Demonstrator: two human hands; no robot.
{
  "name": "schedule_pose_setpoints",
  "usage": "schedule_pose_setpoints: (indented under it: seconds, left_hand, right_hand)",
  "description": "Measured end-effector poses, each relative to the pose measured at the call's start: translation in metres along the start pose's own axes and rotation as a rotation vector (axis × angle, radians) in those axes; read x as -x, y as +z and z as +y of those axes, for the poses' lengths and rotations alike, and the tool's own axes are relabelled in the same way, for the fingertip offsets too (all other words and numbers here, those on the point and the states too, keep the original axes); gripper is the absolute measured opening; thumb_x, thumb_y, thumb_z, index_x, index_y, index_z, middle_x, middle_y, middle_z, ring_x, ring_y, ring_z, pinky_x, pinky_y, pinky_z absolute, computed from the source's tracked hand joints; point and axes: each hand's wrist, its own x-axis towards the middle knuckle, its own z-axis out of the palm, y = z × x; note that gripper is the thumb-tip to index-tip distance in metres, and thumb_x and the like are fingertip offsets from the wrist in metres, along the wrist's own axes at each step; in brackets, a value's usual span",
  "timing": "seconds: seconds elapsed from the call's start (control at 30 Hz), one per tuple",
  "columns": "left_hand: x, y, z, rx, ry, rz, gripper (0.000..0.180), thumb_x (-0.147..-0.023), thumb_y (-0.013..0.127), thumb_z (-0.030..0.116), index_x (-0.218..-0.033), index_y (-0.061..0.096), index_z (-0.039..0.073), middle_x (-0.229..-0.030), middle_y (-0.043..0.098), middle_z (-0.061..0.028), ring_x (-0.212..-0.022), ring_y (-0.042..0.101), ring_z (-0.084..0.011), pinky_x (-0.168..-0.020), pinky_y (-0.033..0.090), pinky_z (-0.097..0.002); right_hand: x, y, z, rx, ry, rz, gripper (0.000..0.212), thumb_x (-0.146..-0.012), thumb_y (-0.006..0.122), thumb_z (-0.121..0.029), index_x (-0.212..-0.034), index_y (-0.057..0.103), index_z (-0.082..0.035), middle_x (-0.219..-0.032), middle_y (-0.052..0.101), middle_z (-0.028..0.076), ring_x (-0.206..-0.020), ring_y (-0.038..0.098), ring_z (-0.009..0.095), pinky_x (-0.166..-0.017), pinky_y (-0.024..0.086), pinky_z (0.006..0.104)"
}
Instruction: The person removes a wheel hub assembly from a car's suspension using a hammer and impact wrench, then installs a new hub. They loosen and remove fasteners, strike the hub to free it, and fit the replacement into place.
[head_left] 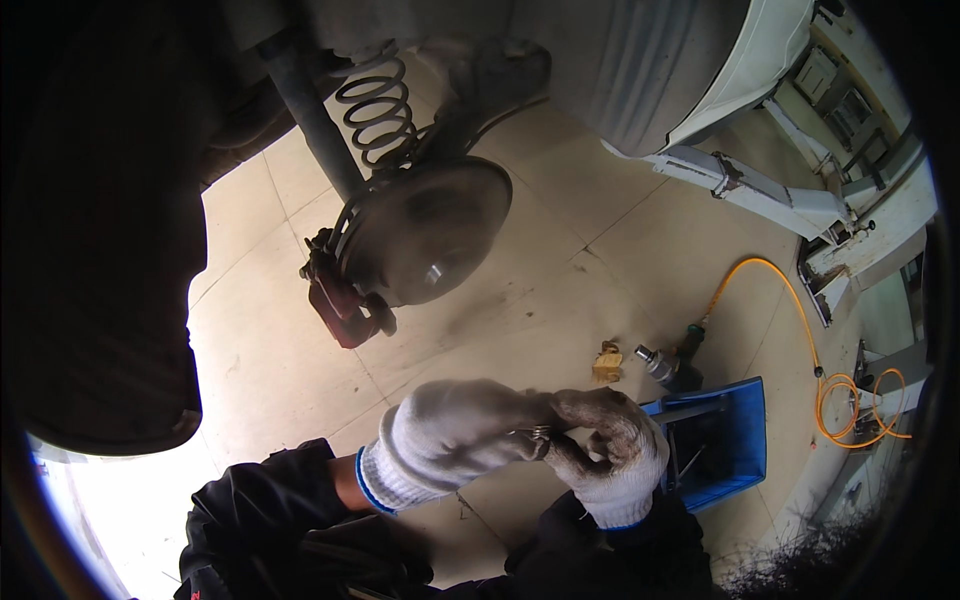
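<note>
Both hands wear dirty white knit gloves and meet low in the middle of the view. My left hand (455,435) and my right hand (610,450) pinch a small metal part (541,433) between their fingertips; its shape is too small to tell. Above them hangs a car's bare brake disc (425,230) with a red caliper (338,305) at its lower left and a coil spring (378,110) above. The hands are well below the disc, not touching it.
A blue tool tray (735,440) lies on the tiled floor right of my right hand. An air impact wrench (668,362) with an orange hose (800,330) lies beyond it, beside a small yellow object (607,362). A white lift arm (760,190) reaches under the raised car.
</note>
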Motion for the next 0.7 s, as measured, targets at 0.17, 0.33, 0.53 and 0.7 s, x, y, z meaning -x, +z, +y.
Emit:
schedule_pose_setpoints:
  seconds: [0.17, 0.33, 0.53, 0.7]
  left_hand:
    - [0.004, 0.005, -0.002, 0.324, -0.205, 0.025, 0.033, -0.092, 0.076, 0.013, -0.122, 0.068, 0.002, -0.108, 0.069, -0.011, -0.092, 0.07, -0.0229, -0.081, 0.057, -0.034]
    - [-0.002, 0.012, -0.011, 0.074, -0.116, 0.031, 0.024, -0.092, 0.076, 0.019, -0.113, 0.073, 0.009, -0.094, 0.071, -0.007, -0.081, 0.07, -0.0233, -0.073, 0.057, -0.0338]
    - [-0.013, 0.009, -0.01, -0.197, -0.066, 0.001, 0.015, -0.091, 0.075, 0.019, -0.103, 0.073, 0.011, -0.08, 0.07, -0.0039, -0.071, 0.07, -0.022, -0.067, 0.056, -0.0334]
    - [0.015, 0.016, -0.049, -0.311, -0.077, -0.051, 0.029, -0.089, 0.071, 0.005, -0.119, 0.072, 0.003, -0.086, 0.074, -0.0083, -0.078, 0.073, -0.0258, -0.072, 0.059, -0.035]
  right_hand:
    - [-0.006, -0.006, 0.003, -0.071, 0.033, -0.082, 0.041, -0.068, 0.095, -0.012, -0.103, 0.075, -0.003, -0.092, 0.075, 0.003, -0.072, 0.065, 0.005, -0.05, 0.038, 0.0173]
    - [-0.006, -0.005, 0.008, -0.144, 0.04, -0.114, 0.042, -0.073, 0.089, 0.0, -0.111, 0.072, 0.001, -0.099, 0.074, 0.01, -0.083, 0.072, 0.013, -0.062, 0.055, 0.0218]
    - [0.002, -0.003, 0.016, -0.174, 0.169, -0.199, 0.042, -0.077, 0.079, 0.014, -0.117, 0.067, 0.008, -0.11, 0.072, 0.019, -0.097, 0.075, 0.023, -0.082, 0.063, 0.0303]
    - [0.031, 0.023, 0.056, -0.328, 0.282, -0.147, 0.037, -0.083, 0.077, 0.006, -0.117, 0.066, 0.004, -0.113, 0.072, 0.021, -0.101, 0.073, 0.028, -0.083, 0.061, 0.0337]
